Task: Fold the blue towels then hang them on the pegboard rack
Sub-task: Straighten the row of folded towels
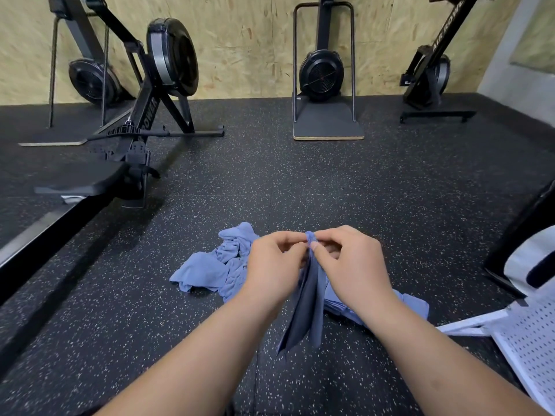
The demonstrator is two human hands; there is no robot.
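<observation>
Head: left hand (271,262), right hand (348,262) pinch blue towel (306,310) (hanging).

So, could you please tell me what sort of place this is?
Most likely a gym: several air rowing machines stand by a chipboard wall, and the floor is speckled black rubber matting.

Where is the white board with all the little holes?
In the head view the white pegboard rack rests low at the right edge on the speckled floor, just right of the right hand, which pinches a blue towel.
</observation>
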